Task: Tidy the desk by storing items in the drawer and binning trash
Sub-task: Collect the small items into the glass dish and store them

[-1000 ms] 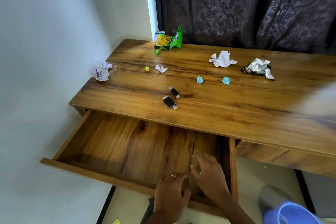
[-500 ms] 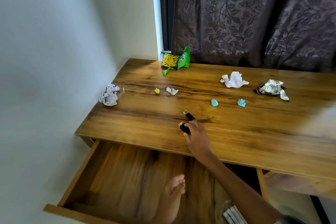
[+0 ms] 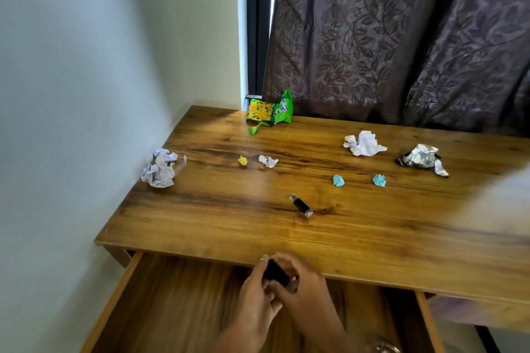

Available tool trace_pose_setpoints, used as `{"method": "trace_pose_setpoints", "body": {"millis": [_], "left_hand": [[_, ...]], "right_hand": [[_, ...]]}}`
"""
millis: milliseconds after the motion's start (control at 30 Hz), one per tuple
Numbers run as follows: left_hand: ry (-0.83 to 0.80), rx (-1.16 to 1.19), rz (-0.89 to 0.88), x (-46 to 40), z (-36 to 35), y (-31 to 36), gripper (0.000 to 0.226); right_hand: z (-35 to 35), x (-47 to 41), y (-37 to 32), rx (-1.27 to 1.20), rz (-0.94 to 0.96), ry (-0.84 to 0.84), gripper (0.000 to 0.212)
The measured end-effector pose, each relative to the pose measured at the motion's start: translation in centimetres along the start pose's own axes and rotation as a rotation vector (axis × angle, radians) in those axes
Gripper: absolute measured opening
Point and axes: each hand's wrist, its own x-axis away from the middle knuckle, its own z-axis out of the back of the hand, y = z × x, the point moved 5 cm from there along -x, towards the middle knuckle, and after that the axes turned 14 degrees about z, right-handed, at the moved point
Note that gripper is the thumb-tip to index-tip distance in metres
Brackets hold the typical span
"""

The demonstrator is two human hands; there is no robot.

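Note:
Both my hands meet over the open wooden drawer, just below the desk's front edge. Between them is a black USB drive: my right hand holds its right end and my left hand pinches its left end. My fingers hide much of the drive. A second black USB drive lies alone on the wooden desk, well above my hands.
Trash is scattered on the desk: a green snack packet at the back, crumpled white paper, a foil wrapper, two blue scraps, a yellow scrap, a small white scrap, and a paper ball by the left wall.
My right hand reached from the drawer to the desk, took the nearer USB drive and brought it back over the drawer. My left hand rose to meet it.

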Motion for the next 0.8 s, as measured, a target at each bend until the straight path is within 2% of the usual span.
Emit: {"method": "trace_pose_setpoints", "body": {"millis": [67,233,400,467,567,633,733,800], "left_hand": [[-0.041,0.055,0.037,0.1,0.0,-0.1,0.027],[-0.08,0.049,0.071,0.1,0.8,0.4,0.027],[-0.096,0.07,0.094,0.2,1.4,0.9,0.026],[-0.101,0.064,0.11,0.4,1.8,0.8,0.026],[-0.116,0.065,0.119,0.6,2.6,0.6,0.026],[-0.118,0.064,0.118,0.6,2.9,0.6,0.027],[-0.132,0.058,0.115,0.8,3.2,0.7,0.027],[-0.127,0.052,0.107,0.8,3.4,0.9,0.027]], "right_hand": [[-0.7,0.4,-0.3,0.059,0.03,-0.038,0.04],[2.2,-1.9,-1.3,0.113,0.04,0.066,0.019],[6.1,-7.7,0.0,0.269,0.073,0.212,0.022],[6.3,-10.0,1.7,0.363,0.055,0.198,0.029],[4.9,-12.5,4.7,0.461,0.012,0.078,0.045],[3.5,-12.7,6.3,0.531,-0.008,0.019,0.047],[2.4,-11.6,6.9,0.687,0.043,0.074,0.043],[2.5,-11.1,6.8,0.642,0.056,0.117,0.04]]}}
